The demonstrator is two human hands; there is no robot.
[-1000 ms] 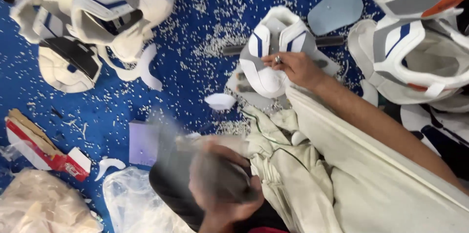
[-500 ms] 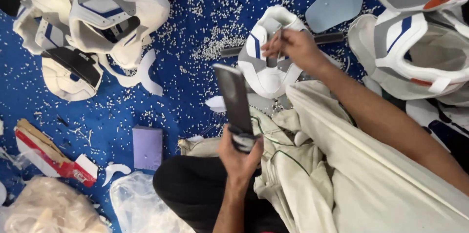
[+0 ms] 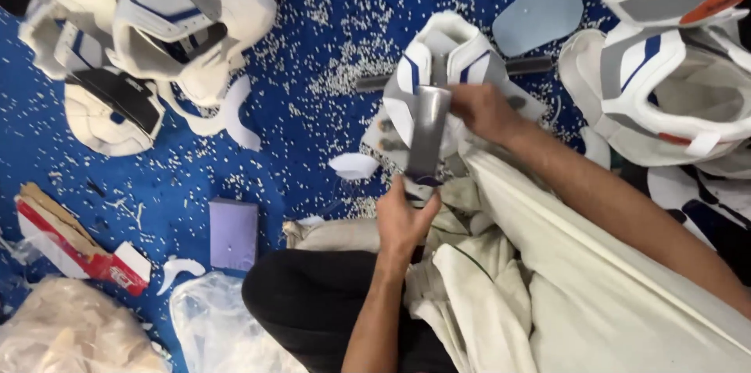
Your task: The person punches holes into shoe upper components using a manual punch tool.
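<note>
Head view: left hand (image 3: 403,216) fingers clamp the grey strip (image 3: 428,134) at its 6 o'clock end, right hand (image 3: 485,111) fingers pinch its top over the white-and-blue pad (image 3: 446,52).

Even, fairly bright overhead light falls on the speckled blue floor covering (image 3: 313,146), with soft, faint shadows and no glare. The grey flat strip (image 3: 428,134) looks slightly smeared by motion. Whites near the edges look mildly washed out and soft.
</note>
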